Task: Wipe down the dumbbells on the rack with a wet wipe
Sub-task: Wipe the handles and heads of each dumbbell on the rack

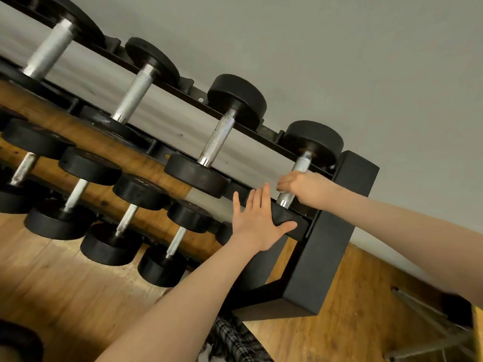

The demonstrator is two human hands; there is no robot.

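Both hands: left flat on dumbbell, right gripping handle.

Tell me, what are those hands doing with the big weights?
A person is working at a dumbbell rack. The right hand grips the metal handle of the dumbbell at the rack's end on the top shelf. The left hand lies flat, fingers spread, on that dumbbell's near black end. No wipe can be seen from here; it may be hidden inside the right hand.
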